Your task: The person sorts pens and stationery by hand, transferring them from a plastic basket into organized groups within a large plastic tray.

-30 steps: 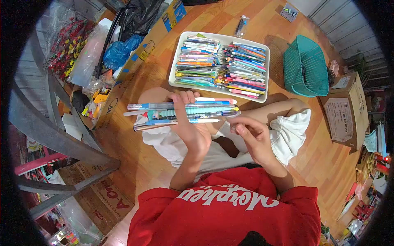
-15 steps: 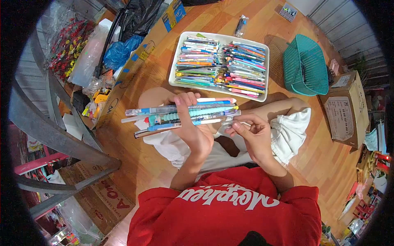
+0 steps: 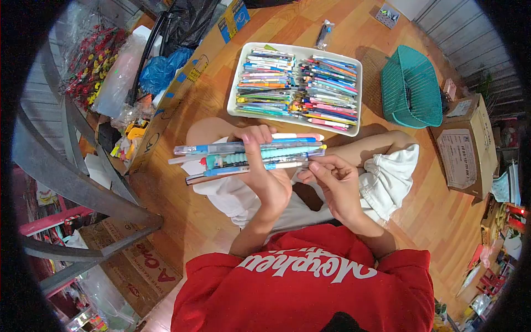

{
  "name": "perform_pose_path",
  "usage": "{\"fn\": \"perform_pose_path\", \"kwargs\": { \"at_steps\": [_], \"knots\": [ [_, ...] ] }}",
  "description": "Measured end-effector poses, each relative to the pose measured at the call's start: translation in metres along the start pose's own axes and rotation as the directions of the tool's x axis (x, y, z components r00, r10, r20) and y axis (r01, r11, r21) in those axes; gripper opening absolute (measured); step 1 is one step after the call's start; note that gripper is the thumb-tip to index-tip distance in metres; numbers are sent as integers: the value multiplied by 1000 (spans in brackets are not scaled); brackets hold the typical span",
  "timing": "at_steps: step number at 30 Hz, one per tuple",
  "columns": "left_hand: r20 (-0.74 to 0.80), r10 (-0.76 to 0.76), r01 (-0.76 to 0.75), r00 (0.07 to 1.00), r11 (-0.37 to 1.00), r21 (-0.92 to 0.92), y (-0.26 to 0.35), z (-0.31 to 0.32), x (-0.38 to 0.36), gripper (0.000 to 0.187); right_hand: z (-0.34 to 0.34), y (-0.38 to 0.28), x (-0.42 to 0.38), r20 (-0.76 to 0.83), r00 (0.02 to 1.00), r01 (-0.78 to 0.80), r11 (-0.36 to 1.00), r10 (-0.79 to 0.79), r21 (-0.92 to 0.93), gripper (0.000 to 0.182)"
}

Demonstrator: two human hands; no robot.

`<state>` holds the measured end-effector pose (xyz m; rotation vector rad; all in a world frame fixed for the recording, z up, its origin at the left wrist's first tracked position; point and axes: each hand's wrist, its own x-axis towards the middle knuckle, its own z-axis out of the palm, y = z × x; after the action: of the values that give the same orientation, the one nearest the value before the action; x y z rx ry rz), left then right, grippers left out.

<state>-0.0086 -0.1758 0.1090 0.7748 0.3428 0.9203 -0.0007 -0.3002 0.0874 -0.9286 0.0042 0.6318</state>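
Observation:
My left hand is wrapped round a loose bundle of pens, thumb across the top. The pens point left and right; one has a beaded turquoise barrel, others are blue, white or clear. At the bundle's right end, my right hand has thumb and forefinger pinched at a pen tip; what exactly sits between them is too small to tell. Beyond my hands lies a white tray on the floor, holding two columns of many coloured pens.
A teal basket and a cardboard box stand at the right. A small wrapped packet lies behind the tray. Along the left are a long cardboard edge, a blue plastic bag and a grey metal frame.
The pen bundle and my left hand have shifted slightly right. My right hand has moved a little left and now meets the pen ends; the clear piece at its fingers no longer shows distinctly.

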Motion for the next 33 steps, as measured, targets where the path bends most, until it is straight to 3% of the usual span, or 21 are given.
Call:
{"fn": "perform_pose_path", "kwargs": {
  "at_steps": [7, 10, 13, 22, 28, 31, 33],
  "knots": [
    [43, 14, -17, 999, 998, 56, -2, 0, -3, 19, -1, -6, 3, -42, 947, -297, 916, 320, 269, 13],
    [51, 36, -40, 998, 996, 82, -4, -3, -3, 19, -1, -4, 5, -72, 944, -299, 925, 323, 235, 11],
    [81, 29, -40, 996, 990, 132, 0, 2, -3, 18, -3, -4, 4, -29, 965, -252, 953, 260, 166, 9],
    [75, 78, -85, 994, 992, 95, -7, -4, -6, 19, 4, 10, -1, -93, 993, -58, 995, 66, 85, 10],
    [23, -33, 30, 999, 995, 95, -10, -10, -3, 20, -2, 16, 0, -53, 995, -89, 996, 89, -10, 14],
    [23, -84, 83, 996, 996, 38, -10, -26, 14, 19, -3, 3, 11, 31, 973, -232, 965, 230, 126, 22],
    [32, -136, 137, 990, 990, -32, -8, -31, 21, 19, -7, -4, 13, 89, 960, -265, 964, 266, -21, 27]
  ]
}}
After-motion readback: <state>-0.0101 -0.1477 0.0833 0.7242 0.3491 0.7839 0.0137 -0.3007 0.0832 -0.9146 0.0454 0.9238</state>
